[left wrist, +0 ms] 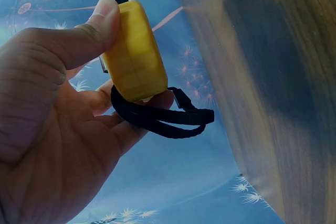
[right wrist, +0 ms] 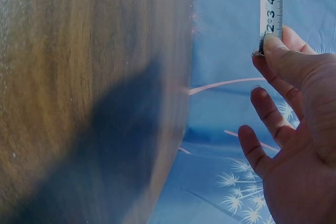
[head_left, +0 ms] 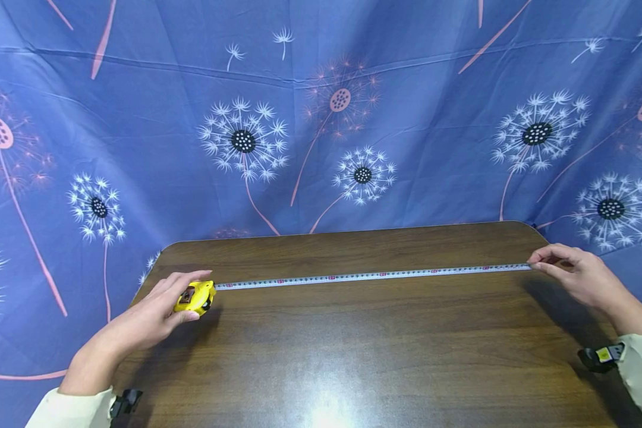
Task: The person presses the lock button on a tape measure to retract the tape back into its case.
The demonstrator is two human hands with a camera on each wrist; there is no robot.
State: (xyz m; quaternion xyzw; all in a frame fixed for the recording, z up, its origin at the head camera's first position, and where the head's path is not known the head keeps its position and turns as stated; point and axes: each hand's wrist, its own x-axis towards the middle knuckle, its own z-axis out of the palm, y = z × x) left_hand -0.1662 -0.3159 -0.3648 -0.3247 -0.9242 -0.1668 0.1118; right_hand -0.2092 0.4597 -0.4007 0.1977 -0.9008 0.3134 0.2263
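A yellow tape measure case [head_left: 197,298] is gripped between the thumb and fingers of my left hand [head_left: 157,306], over the left side of the table. From it the white blade [head_left: 353,277] runs out straight to the right, held above the tabletop. My right hand [head_left: 585,276] pinches the blade's free end between thumb and forefinger, its other fingers apart. Low numbers, from about 2 upward, show on the blade [right wrist: 271,3] beside the thumb in the right wrist view. In the left wrist view a black wrist strap [left wrist: 163,119] hangs in a loop from the case.
Beneath both hands lies a brown wooden table [head_left: 353,339] with rounded far corners. A blue cloth [head_left: 433,119] printed with dandelions hangs behind it and at its sides. Shadows of both arms fall on the wood. Black straps sit at both sleeve cuffs.
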